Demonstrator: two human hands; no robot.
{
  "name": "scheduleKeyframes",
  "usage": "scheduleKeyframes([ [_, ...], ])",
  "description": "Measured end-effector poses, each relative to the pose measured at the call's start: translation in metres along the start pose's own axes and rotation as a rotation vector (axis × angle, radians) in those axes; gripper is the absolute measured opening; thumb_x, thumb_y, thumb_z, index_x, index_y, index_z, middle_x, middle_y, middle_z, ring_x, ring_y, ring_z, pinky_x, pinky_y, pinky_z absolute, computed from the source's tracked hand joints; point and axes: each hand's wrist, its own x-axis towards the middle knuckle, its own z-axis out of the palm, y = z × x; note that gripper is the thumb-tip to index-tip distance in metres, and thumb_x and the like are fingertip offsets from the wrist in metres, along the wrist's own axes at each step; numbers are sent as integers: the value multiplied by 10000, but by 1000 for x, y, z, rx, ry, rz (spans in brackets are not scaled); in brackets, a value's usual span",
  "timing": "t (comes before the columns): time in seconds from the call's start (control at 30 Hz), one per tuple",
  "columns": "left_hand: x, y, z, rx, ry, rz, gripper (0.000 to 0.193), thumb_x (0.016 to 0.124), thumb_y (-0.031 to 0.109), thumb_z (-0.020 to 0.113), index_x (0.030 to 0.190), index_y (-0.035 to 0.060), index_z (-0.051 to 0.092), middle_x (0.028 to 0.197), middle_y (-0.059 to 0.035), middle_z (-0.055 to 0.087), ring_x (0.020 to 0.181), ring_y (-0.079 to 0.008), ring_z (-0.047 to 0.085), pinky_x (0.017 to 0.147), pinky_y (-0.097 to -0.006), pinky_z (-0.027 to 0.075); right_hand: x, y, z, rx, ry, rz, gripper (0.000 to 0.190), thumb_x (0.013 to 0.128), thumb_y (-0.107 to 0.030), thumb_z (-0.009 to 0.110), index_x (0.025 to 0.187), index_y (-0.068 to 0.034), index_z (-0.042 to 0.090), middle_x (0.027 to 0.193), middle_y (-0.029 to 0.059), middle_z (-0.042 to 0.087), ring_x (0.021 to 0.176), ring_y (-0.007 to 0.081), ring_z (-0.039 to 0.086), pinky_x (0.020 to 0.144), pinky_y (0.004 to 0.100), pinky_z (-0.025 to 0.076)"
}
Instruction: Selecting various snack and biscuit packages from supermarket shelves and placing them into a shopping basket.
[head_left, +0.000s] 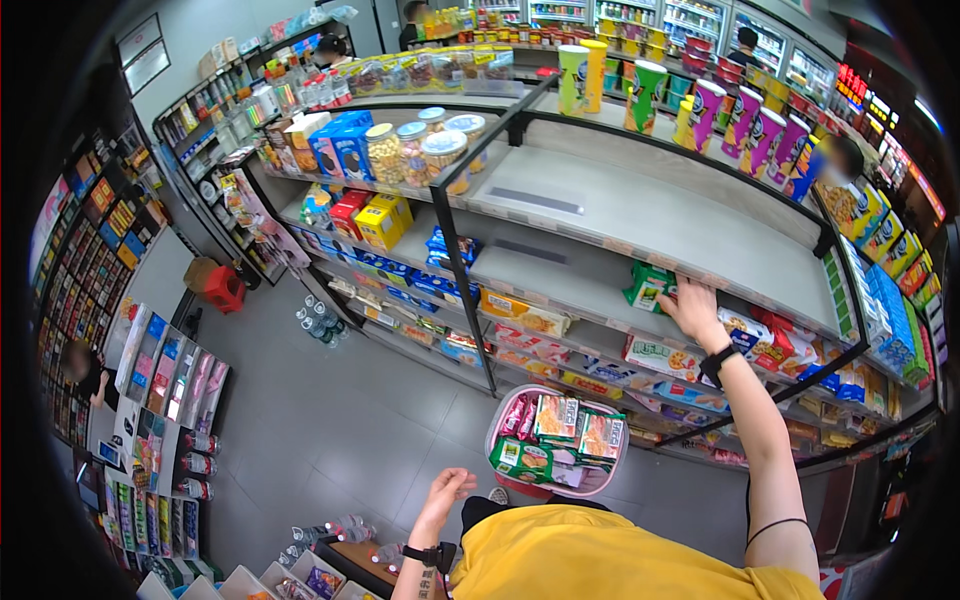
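My right hand reaches into the second shelf of a black-framed store rack and touches a green snack packet; the shelf edge hides part of the fingers, and whether they grip it is unclear. To its right on that shelf lie blue and red biscuit packs. My left hand is held low at my side, fingers loosely curled and apart, holding nothing. Between the hands, below the rack, a pink-rimmed basket holds green packets, clear-topped cracker packs and dark pink packets.
Jars of snacks and boxes stand on the upper left shelf; chip canisters line the rack's top. Water bottles stand on the floor at left. Bins are below left. A person is beyond the rack at right, others farther off.
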Motion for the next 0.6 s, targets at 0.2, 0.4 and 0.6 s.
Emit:
scheduleKeyframes([
  [0.2, 3, -17, -13, -19, 58, -50, 338, 992, 323, 605, 1174, 39, 598, 1124, -104, 689, 1010, -197, 667, 839, -311, 488, -95, -73, -4, 245, 163, -159, 565, 823, -213, 728, 1324, -51, 523, 1391, 226, 462, 1308, 407, 411, 1080, 522, 330],
  [0.4, 38, -44, -60, -5, 124, -88, 410, 954, 353, 637, 1202, 30, 587, 1112, -100, 694, 972, -190, 664, 802, -322, 492, -212, -132, 107, 656, -274, -192, 212, 866, -226, 693, 821, -19, 700, 1006, 171, 652, 1011, 371, 582, 880, 454, 458],
  [0.6, 36, -99, -115, -19, 248, -292, 416, 958, 328, 615, 1224, 17, 544, 1163, -130, 675, 998, -221, 666, 813, -331, 484, -288, -151, 181, 568, -880, -135, 287, 921, -280, 658, 866, -2, 701, 920, 207, 683, 880, 414, 646, 764, 461, 513],
])
